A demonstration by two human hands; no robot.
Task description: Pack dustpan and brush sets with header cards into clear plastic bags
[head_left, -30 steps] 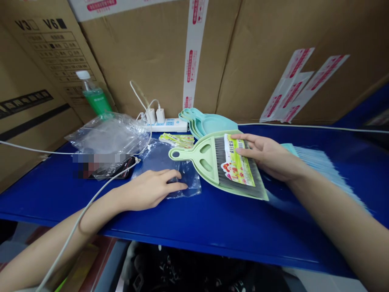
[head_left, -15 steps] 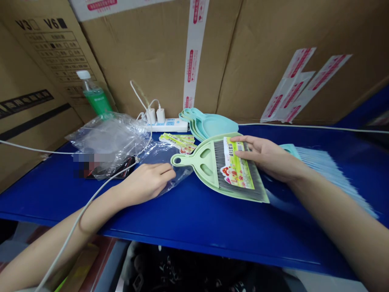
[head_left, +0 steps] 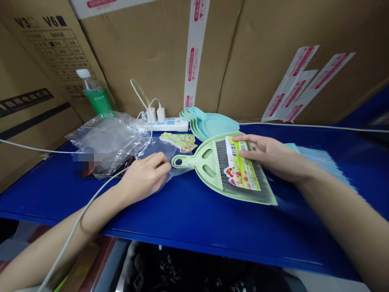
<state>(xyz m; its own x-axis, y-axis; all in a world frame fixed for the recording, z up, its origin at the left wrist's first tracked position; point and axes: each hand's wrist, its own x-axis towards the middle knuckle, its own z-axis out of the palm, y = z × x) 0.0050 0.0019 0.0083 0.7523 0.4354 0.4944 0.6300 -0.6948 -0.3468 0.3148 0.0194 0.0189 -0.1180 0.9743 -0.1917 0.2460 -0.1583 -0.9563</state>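
My right hand grips a pale green dustpan at its wide end, thumb and fingers on a printed card label. A matching green hand brush with grey bristles lies nested in the dustpan, the label across its bristles. Its handle points left, toward my left hand, whose fingers are closed in a pinch on a clear plastic bag. Film from that bag reaches the handle's tip; whether it goes around the tip I cannot tell.
Blue and green dustpans stand stacked behind, beside a power strip and loose card labels. Crumpled plastic bags and a green bottle are at left. A blue brush lies right. A white cable crosses my left forearm.
The dustpan and brush have shifted slightly right with my right hand. My left hand has moved a little left and up, drawing the bag's film along under the handle.
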